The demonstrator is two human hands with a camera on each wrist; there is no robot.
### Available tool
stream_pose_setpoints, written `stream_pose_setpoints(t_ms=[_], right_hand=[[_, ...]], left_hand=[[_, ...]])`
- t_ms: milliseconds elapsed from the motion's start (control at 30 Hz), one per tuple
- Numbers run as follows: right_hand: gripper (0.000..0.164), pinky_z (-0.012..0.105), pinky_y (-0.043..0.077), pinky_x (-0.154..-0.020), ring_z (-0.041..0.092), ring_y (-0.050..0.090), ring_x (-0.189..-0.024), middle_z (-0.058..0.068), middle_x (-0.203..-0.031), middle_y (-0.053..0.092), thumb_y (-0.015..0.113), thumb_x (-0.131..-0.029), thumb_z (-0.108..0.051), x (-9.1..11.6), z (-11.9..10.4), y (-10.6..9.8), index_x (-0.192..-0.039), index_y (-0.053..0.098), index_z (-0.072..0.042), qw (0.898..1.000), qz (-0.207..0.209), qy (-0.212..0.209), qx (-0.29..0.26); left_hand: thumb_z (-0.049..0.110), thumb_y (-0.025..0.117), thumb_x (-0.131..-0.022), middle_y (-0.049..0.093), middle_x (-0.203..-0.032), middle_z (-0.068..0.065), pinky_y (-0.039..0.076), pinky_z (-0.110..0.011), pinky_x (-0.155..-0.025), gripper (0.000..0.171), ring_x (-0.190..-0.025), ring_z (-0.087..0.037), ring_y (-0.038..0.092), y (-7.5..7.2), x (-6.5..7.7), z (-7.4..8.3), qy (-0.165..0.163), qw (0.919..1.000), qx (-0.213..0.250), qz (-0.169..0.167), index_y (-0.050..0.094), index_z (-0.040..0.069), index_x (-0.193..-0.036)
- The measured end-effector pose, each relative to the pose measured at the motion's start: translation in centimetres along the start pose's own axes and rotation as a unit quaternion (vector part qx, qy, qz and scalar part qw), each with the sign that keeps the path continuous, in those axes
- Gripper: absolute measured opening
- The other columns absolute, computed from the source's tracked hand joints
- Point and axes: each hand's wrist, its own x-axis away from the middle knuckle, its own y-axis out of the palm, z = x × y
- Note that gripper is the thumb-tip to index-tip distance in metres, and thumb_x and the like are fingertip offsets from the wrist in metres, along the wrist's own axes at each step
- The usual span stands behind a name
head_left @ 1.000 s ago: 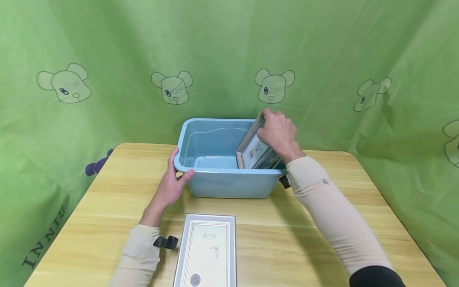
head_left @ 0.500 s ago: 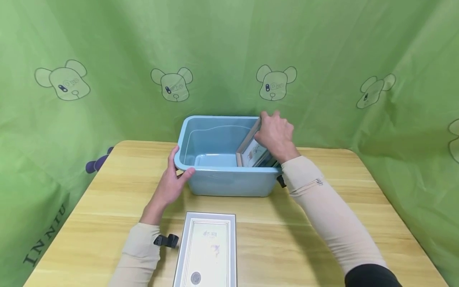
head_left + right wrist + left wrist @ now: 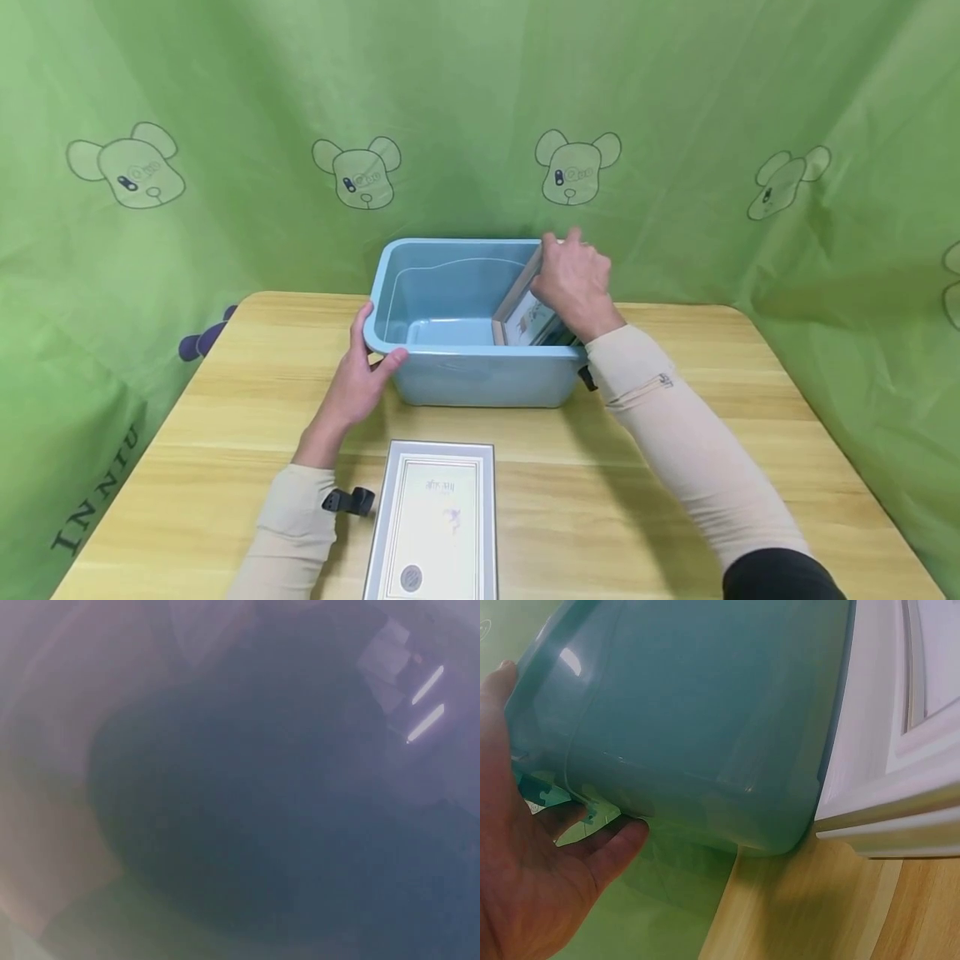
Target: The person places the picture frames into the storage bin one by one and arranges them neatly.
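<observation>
A light blue plastic basin (image 3: 480,379) stands near the table's back edge. My left hand (image 3: 354,387) grips its near left corner, thumb on the front rim and fingers on the outer side. In the left wrist view that hand (image 3: 551,862) is at the basin's rim. With my right hand (image 3: 576,279) I hold the top of a picture frame (image 3: 527,323), which leans tilted in the basin's right part; my fingertips are partly hidden. Darker edges beside it look like other frames. A silver-white picture frame (image 3: 442,525) lies flat on the table in front.
The wooden table (image 3: 615,500) has light grain. A green curtain (image 3: 465,100) with printed bear heads hangs close behind the basin and along both sides. Something purple (image 3: 202,343) shows past the table's left edge. The right wrist view is too blurred to read.
My right hand has shifted slightly left and down with the picture frame's top. The left hand stays on the basin's corner. The whole scene sits a little higher in view.
</observation>
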Motion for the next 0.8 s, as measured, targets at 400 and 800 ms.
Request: stream_pose_setpoints(t_ms=[400, 800], right_hand=[[0.053, 0.049, 0.056, -0.063, 0.037, 0.055, -0.093, 0.023, -0.121, 0.050, 0.059, -0.083, -0.022, 1.8, -0.5, -0.5, -0.134, 0.050, -0.009, 0.999, 0.034, -0.027, -0.018], [0.054, 0.038, 0.044, -0.067, 0.027, 0.048, -0.088, 0.011, -0.105, 0.055, 0.061, -0.087, -0.034, 6.3, -3.1, 0.4, -0.138, 0.049, -0.022, 0.976, 0.139, -0.169, -0.008]], left_hand=[[0.031, 0.058, -0.096, 0.032, -0.151, -0.028, 0.042, -0.048, -0.110, 0.082, -0.137, -0.041, 0.039, 0.1, -0.1, -0.4, 0.000, 1.0000, 0.003, 0.002, 0.002, 0.024, -0.155], [0.045, 0.059, -0.094, 0.034, -0.152, -0.022, 0.044, -0.049, -0.108, 0.082, -0.136, -0.040, 0.041, 0.5, -1.0, -3.0, 0.017, 0.9997, -0.003, 0.017, 0.003, 0.041, -0.152]])
